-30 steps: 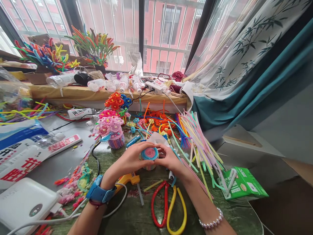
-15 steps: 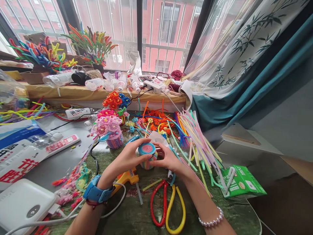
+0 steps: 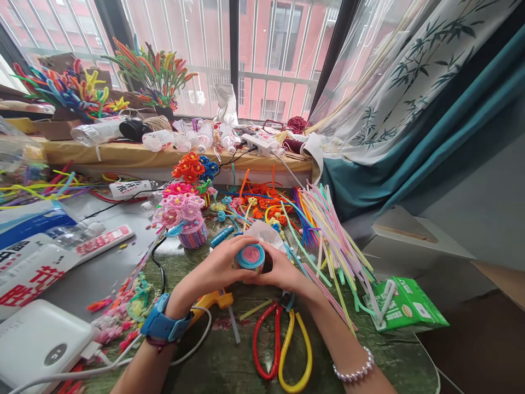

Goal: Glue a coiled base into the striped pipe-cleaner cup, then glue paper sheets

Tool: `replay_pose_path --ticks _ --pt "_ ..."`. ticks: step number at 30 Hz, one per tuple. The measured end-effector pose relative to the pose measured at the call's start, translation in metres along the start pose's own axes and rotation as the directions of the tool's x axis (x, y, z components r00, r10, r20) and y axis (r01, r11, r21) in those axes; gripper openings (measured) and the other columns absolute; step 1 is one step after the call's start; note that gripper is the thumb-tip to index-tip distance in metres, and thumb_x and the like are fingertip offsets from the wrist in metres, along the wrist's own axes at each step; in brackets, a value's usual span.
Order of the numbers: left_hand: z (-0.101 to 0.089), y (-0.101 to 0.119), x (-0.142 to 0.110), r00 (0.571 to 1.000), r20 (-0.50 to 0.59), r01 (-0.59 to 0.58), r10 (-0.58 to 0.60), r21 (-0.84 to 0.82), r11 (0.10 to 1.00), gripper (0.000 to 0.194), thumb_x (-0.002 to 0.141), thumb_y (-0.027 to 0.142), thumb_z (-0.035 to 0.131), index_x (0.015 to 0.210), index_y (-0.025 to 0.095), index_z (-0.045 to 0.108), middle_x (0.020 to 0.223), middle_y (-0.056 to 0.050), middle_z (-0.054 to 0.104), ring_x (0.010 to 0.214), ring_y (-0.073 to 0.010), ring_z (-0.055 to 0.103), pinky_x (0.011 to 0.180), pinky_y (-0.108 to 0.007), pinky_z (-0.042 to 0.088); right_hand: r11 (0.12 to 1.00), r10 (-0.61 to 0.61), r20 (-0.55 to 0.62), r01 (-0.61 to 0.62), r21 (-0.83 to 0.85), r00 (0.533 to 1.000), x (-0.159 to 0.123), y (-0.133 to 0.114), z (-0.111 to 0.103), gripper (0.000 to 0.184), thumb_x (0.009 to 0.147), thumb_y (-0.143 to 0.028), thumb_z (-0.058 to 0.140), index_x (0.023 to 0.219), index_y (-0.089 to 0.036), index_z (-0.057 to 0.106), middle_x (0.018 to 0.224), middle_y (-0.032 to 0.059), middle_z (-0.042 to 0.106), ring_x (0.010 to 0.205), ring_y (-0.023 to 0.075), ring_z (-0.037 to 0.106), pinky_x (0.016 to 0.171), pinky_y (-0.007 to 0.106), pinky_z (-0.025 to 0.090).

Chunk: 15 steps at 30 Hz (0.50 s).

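Observation:
Between both hands, above the middle of the table, is a small round pot [image 3: 250, 255] wound from pipe cleaners, with a pink spiral centre and a blue ring on the face turned up. My left hand [image 3: 223, 260] curls round its left side, and my right hand [image 3: 283, 267] grips its right side. The fingertips behind the pot are partly hidden. Below the left wrist lies a yellow hot glue gun [image 3: 213, 300] with a glue stick [image 3: 233, 324] near its tip. Scissors with red and yellow handles [image 3: 295, 353] lie just below the hands.
A pot of pink pipe-cleaner flowers [image 3: 192, 234] stands left of the hands. Loose pastel pipe cleaners [image 3: 340, 235] spread to the right, beside a green packet [image 3: 410, 303]. A white power bank [image 3: 45, 339] with a cable lies at the lower left. Plastic bottles [image 3: 158, 140] line the sill.
The pot has shifted slightly right and down, and its round face is turned more toward me. My hands have closed in around it; the right fingers sit lower on its side.

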State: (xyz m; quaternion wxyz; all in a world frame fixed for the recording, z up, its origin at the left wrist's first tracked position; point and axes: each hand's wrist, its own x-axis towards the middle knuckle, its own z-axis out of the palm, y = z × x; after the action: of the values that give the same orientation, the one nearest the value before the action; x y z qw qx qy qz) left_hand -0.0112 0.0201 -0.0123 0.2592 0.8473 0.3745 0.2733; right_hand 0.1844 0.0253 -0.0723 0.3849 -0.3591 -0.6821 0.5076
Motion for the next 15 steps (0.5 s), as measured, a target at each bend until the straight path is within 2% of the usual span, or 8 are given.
replay_pose_path --ticks 2,4,6,8,12,15 --pt "0.0 -0.001 0.0 1.0 -0.004 0.0 0.0 -0.005 1.0 0.054 0.073 0.033 0.079 0.124 0.024 0.062 0.129 -0.009 0.067 0.122 -0.0287 0.061 0.103 -0.043 0.049 1.0 0.011 -0.002 -0.011 -0.005 1.0 0.0 0.0 0.0 0.078 0.059 -0.034 0.09 0.129 -0.024 0.058 0.12 0.0029 0.069 0.11 0.027 0.063 0.098 0.041 0.048" --pt "0.001 -0.003 -0.001 1.0 -0.028 -0.006 0.005 -0.018 1.0 0.045 0.081 0.036 0.073 0.124 0.024 0.063 0.13 -0.01 0.067 0.121 -0.0276 0.061 0.103 -0.042 0.049 0.999 0.021 -0.005 -0.021 -0.043 1.0 -0.001 -0.001 0.0 0.075 0.06 -0.035 0.089 0.128 -0.024 0.059 0.118 0.0025 0.069 0.109 0.0269 0.064 0.098 0.041 0.048" --pt "0.001 -0.005 -0.001 0.998 -0.059 -0.006 0.005 -0.019 1.0 0.038 0.088 0.036 0.065 0.124 0.024 0.064 0.13 -0.01 0.067 0.121 -0.0267 0.062 0.104 -0.042 0.048 0.996 0.029 -0.011 -0.029 -0.089 1.0 -0.001 -0.002 -0.001 0.073 0.06 -0.036 0.089 0.127 -0.024 0.06 0.118 0.0024 0.07 0.109 0.0275 0.063 0.099 0.042 0.047" --pt "0.001 -0.005 -0.001 0.998 -0.066 -0.003 0.002 -0.011 1.0 0.036 0.088 0.036 0.064 0.122 0.023 0.065 0.128 -0.009 0.068 0.121 -0.0269 0.062 0.104 -0.042 0.048 0.995 0.023 -0.006 -0.023 -0.097 1.0 -0.002 -0.004 -0.002 0.075 0.061 -0.036 0.089 0.128 -0.024 0.059 0.122 0.0033 0.068 0.114 0.0284 0.062 0.102 0.043 0.045" --pt "0.0 -0.005 0.0 0.999 -0.045 -0.015 0.014 -0.011 1.0 0.034 0.087 0.036 0.065 0.119 0.022 0.067 0.126 -0.009 0.07 0.118 -0.0263 0.064 0.103 -0.041 0.049 1.0 0.009 0.025 -0.008 -0.021 1.0 -0.005 -0.009 -0.005 0.085 0.062 -0.036 0.09 0.137 -0.027 0.052 0.141 0.005 0.057 0.13 0.0282 0.053 0.112 0.043 0.039" --pt "0.0 -0.005 0.0 0.999 -0.039 -0.029 0.028 -0.012 1.0 0.034 0.088 0.035 0.065 0.12 0.023 0.067 0.126 -0.009 0.07 0.117 -0.0255 0.064 0.102 -0.041 0.05 0.996 0.032 0.047 -0.036 0.084 0.998 -0.007 -0.013 -0.009 0.081 0.066 -0.042 0.089 0.137 -0.03 0.053 0.146 0.0044 0.053 0.134 0.0263 0.05 0.114 0.042 0.038"
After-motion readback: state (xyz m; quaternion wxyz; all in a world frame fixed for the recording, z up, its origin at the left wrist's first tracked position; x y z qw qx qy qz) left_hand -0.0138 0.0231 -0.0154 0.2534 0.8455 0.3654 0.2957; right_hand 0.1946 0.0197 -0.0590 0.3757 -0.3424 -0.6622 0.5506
